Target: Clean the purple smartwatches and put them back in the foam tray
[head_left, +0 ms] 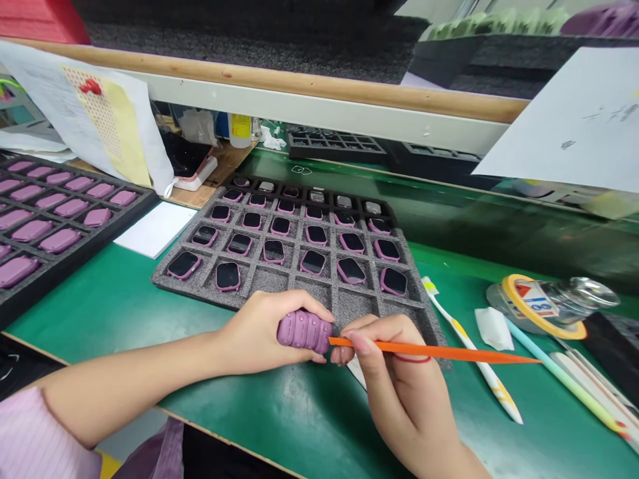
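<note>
Gripping a stubby row of purple pieces (303,331) pressed side by side, the left hand (259,332) has its thumb over the top and its fingers tucked underneath, just above the green tabletop (249,419). The right hand (412,399) is pinching a flat orange stick (449,352) between thumb and fingers, blunt end right up at the near end of that row. Can't tell if it's actually touching.

Now the clutter, because there's a lot of it. Directly behind the hands sits a grey foam tray (314,291) of purple-framed watches (312,261), its front edge partly hidden by both hands. Over to the left there's a black tray (120,216) of purple cases (32,230), with a white pad (156,229) between the two.

Right side's busier: a toothbrush (469,342) beside the foam tray, then a white tissue (494,328), a blue-to-yellow stick (564,376) and a glass bottle (564,293) with a yellow ring (574,329) around it. Some white scrap (356,374) pokes out from under the right hand, mostly covered.

Up top, a wood-edged shelf (319,86) cuts across the view, and a white sheet (564,126) on the right blocks part of it.
</note>
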